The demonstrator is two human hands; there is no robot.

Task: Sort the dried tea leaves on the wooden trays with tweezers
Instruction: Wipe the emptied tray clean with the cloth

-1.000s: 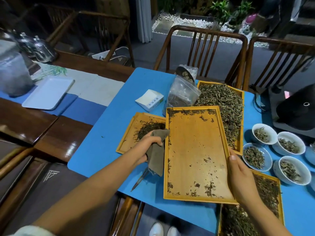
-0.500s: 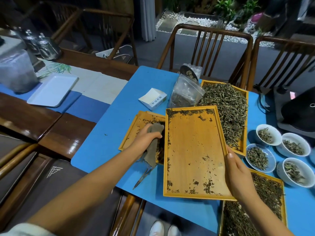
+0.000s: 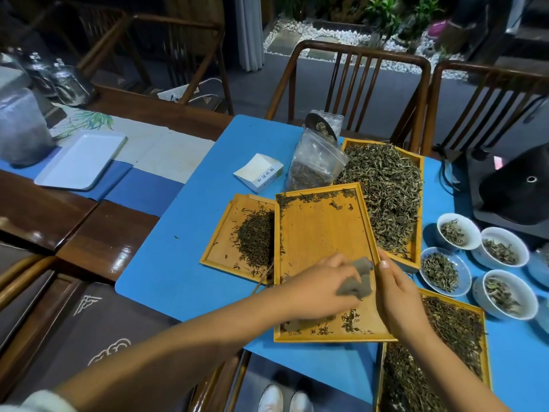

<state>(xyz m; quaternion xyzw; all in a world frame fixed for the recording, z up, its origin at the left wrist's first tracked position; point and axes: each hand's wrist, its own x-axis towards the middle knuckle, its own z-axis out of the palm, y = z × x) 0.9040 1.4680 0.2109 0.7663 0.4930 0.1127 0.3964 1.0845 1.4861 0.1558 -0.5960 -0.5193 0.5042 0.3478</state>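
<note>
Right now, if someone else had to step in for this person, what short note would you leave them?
Left hand: grips a grey cloth over the middle tray.
Right hand: grips that tray's right edge.
Tweezers: the thin rod by the left wrist looks like them; who holds them is unclear.
Done: middle tray mostly bare, with scraps at its top and bottom edges. Dark leaves piled on the left tray.
Left: clear the scraps; the back tray and near tray are full.

Head-worn view, forward-down, close over table

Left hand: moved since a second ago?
Yes. The left hand with its grey cloth crossed rightward from the small side tray onto the middle tray.
</note>
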